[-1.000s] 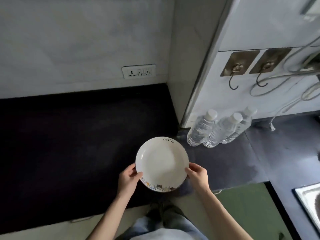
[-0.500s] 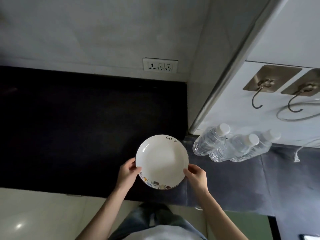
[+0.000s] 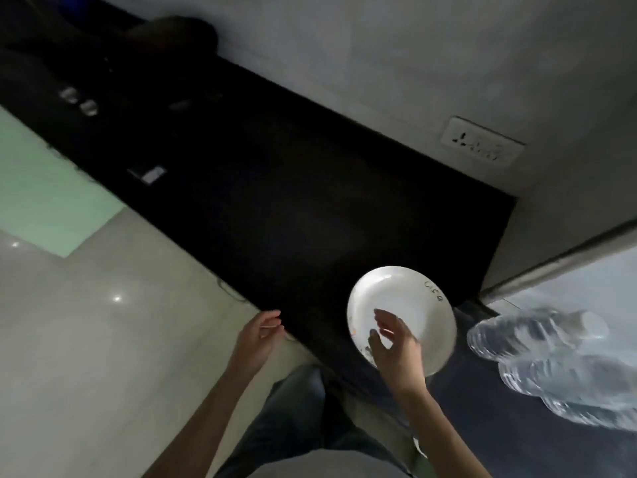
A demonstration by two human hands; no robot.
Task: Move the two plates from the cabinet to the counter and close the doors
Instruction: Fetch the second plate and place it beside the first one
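1. Fingers [image 3: 382,320] of right hand [image 3: 396,353] loosely spread and curled, holding nothing; hand sits in front of the near-left part of the plate [image 3: 401,317] in this view, whether it touches the rim can't be told through the motion blur
2. Left hand [image 3: 256,339] free, well left of the plate, fingers [image 3: 272,320] half curled and parted, empty; it hangs at the counter's front edge
3. Both forearms bare, coming up from the bottom of frame; dark trousers [image 3: 296,419] visible between them
4. Plate white, round, shallow, lying flat on the dark counter [image 3: 293,208] close to its near edge, toward the right end; small handwritten lettering on the far-right rim, coloured print on the near-left rim, mostly hidden behind the right hand
5. Clear plastic water bottles [image 3: 551,360] just right of the plate, white caps, heavily blurred; count not readable
6. Pale glossy floor [image 3: 86,339] left of the counter edge, with a green patch [image 3: 44,201] farther left
7. Metal-edged white panel [image 3: 565,260] rises beyond the bottles at the counter's right end
8. Grey wall [image 3: 379,56] behind the counter carries a white socket plate [image 3: 481,146]
9. Far-left counter end: dark shapes and two small shiny round bits [image 3: 79,101], too dim to identify
10. Only one plate is in view
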